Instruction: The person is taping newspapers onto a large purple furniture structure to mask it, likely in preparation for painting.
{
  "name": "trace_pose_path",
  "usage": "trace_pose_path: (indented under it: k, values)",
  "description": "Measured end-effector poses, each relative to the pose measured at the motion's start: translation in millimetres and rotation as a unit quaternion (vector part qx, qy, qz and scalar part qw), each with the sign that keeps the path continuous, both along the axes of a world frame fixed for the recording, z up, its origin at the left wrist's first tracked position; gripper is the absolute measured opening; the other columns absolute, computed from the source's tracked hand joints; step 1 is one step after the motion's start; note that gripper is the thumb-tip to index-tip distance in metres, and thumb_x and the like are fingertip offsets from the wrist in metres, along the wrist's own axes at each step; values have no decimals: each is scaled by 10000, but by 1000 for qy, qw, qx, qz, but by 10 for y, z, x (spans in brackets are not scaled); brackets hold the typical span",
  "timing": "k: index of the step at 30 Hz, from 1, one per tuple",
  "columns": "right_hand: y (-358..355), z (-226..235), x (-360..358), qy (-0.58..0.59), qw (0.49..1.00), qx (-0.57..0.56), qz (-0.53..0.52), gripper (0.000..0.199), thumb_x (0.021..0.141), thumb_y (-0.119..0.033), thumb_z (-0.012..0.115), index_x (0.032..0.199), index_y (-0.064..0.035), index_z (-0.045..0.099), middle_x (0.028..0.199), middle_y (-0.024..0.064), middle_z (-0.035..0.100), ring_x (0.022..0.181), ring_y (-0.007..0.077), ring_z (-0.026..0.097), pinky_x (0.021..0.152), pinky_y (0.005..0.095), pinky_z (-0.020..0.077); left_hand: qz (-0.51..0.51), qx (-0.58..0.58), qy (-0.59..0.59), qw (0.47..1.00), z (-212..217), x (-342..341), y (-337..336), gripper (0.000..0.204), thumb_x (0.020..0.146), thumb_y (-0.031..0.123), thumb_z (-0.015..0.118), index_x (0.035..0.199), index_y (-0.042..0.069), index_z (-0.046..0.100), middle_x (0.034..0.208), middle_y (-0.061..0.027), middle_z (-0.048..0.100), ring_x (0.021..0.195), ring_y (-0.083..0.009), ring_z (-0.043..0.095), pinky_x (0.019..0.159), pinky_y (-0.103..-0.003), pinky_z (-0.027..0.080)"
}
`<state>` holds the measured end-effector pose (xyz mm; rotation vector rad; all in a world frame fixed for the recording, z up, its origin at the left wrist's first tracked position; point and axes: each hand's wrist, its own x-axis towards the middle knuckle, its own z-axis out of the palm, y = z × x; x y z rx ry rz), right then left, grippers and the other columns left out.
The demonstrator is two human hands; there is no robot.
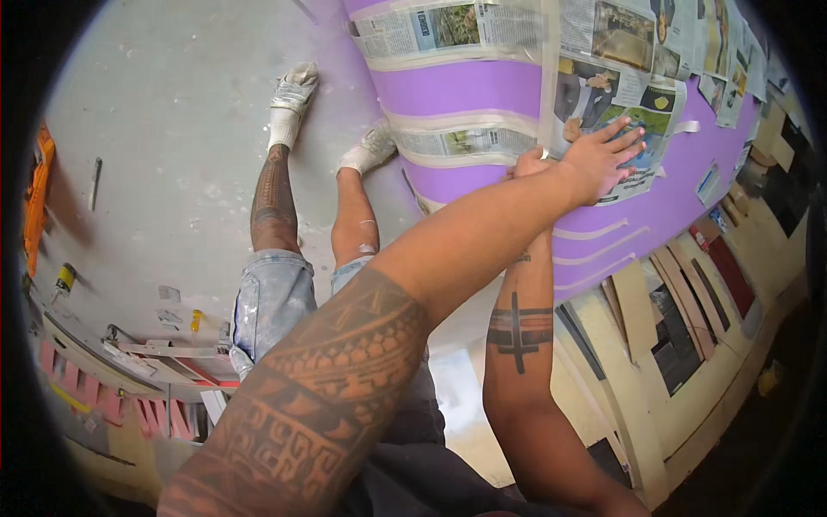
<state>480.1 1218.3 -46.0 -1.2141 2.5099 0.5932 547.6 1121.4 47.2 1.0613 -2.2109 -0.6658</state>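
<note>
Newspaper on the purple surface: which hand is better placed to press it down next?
Probably left: the left hand lies flat on the newspaper, fingers spread; the right hand is mostly hidden behind the left forearm.

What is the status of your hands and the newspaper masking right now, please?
Left hand flat, fingers spread, pressing newspaper sheet onto purple panel. Right hand mostly hidden behind left forearm, at sheet's edge. Nothing in the way.

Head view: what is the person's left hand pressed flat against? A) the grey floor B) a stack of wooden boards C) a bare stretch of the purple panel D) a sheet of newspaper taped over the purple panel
D: the left hand lies open, fingers spread, on the newspaper sheet masked onto the purple panel.
</note>
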Motion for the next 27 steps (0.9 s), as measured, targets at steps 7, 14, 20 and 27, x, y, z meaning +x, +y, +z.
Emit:
trace_pose_path:
  k: [7, 14, 20, 27]
  values:
    - [-170, 256, 124, -29, 997, 62, 27, 333, 1008, -270, 526, 914, -15, 718, 706, 150, 708, 606, 215, 698, 642, 417, 547, -131, 107, 167, 971, 64, 377, -213, 332, 997, 293, 575, 1218, 105, 737, 1488, -125, 559, 1474, -283, 401, 1273, -463, 204]
    - [-557, 1009, 868, -117, 973, 36, -197, 504, 1018, -317, 475, 882, 114, 699, 789, 211, 729, 669, 291, 738, 674, 395, 608, 189, 215, 385, 877, -339, 1240, -373, 423, 924, 297, 727, 1312, 139, 666, 1341, -132, 608, 1254, -306, 560, 1086, -475, 432]
    - [-543, 1021, 976, -128, 973, -13, -191, 580, 1019, -334, 442, 745, 105, 704, 628, 168, 698, 527, 275, 706, 567, 381, 589, 105, 90, 93, 986, -782, 1150, -128, 961, 839, 655, 646, 1634, 310, 230, 1727, -110, 67, 1582, -389, 52, 1253, -604, 98]
    - [14, 1087, 758, -109, 990, -81, 23, 451, 1026, -346, 523, 877, 28, 726, 671, 232, 686, 723, 450, 692, 703, 492, 546, 87, 79, 160, 980, -1039, 971, -78, 1088, 773, 766, 615, 1652, 378, 105, 1738, -77, 13, 1593, -350, 41, 1216, -681, -26]
